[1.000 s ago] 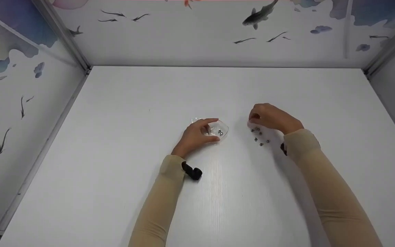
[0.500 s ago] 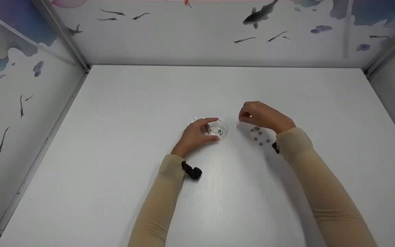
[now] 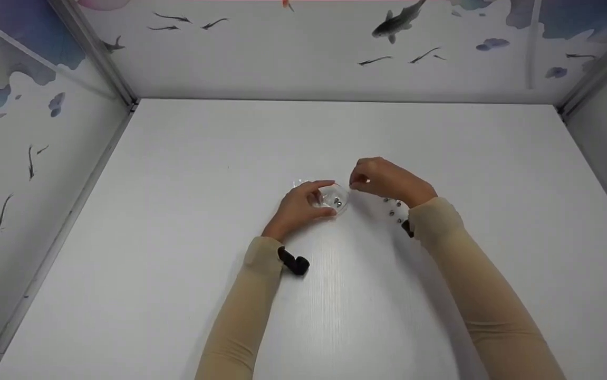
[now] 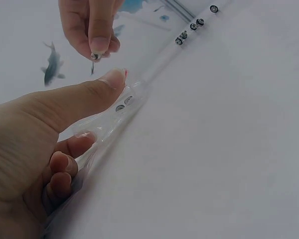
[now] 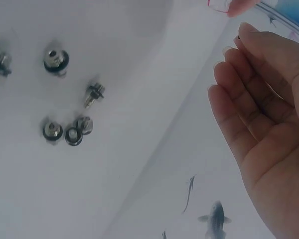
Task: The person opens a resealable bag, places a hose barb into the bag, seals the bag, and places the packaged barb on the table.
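Observation:
My left hand [image 3: 298, 211] holds a small clear plastic container [image 3: 342, 194] between thumb and fingers on the table. A couple of small metal screws [image 4: 120, 108] lie inside it. To its right, my right hand [image 3: 387, 180] hovers a short way above the table, near the container's rim. Thumb and fingertips pinch a small screw [image 4: 95, 57], visible in the left wrist view; in the right wrist view it is almost hidden. Several loose screws with dark washers [image 5: 56, 60] lie on the table, partly under the right forearm in the head view.
The white table [image 3: 219, 137] is bounded by a printed back panel [image 3: 292, 63] and a left side panel [image 3: 76, 132]. A black wrist camera [image 3: 295, 262] sticks out from the left cuff.
My right hand has moved left from above the loose screws to beside the container, carrying the screw. My left hand and the container have stayed in place.

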A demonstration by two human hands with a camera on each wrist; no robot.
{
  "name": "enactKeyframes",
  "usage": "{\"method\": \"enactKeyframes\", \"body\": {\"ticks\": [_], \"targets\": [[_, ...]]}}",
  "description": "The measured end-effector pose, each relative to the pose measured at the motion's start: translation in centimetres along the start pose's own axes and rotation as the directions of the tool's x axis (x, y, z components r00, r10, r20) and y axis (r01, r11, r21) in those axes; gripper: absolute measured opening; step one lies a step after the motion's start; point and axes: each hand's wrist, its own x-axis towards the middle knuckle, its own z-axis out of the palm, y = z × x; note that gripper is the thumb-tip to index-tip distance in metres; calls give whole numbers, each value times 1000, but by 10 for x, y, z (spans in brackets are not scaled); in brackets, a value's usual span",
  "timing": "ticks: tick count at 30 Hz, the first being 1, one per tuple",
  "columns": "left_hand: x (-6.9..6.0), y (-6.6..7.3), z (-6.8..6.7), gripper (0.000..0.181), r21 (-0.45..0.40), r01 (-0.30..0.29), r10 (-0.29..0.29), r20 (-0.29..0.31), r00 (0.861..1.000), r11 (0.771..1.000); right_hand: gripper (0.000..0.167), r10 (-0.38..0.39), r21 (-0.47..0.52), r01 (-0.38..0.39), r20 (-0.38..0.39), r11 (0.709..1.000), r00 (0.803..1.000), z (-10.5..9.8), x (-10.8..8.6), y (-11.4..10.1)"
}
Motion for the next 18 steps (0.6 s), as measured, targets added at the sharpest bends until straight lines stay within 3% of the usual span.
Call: {"method": "enactKeyframes", "body": {"ticks": [4,18], "targets": [[0,0,0,64,4,-2,2,0,1000,1000,16,-49,2,49,0,999,999,3,2,-4],[-1,-2,-1,65,3,8,-8,20,1000,1000,16,-67,1,67,7,998,998,12,9,-9]]}}
